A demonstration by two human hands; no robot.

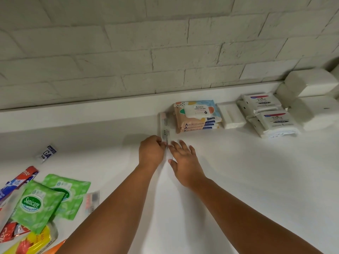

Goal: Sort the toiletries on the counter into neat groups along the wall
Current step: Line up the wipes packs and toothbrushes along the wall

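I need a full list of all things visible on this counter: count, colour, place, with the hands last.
wet wipes packs: one stack, peach and blue, by the wall
clear narrow packet: one, transparent, left of the wipes
tissue pack: one, white, right of the wipes
Dove packs: two piles, white, further right
paper bundles: several, white, far right
Sanicare packs: two, green, near left
toothpaste boxes: count unclear, red and blue, left edge
small sachet: one, white and blue, left
yellow bag: one, yellow, bottom left
left hand: one, pinches the packet's near end
right hand: one, fingers straight, at the packet's end
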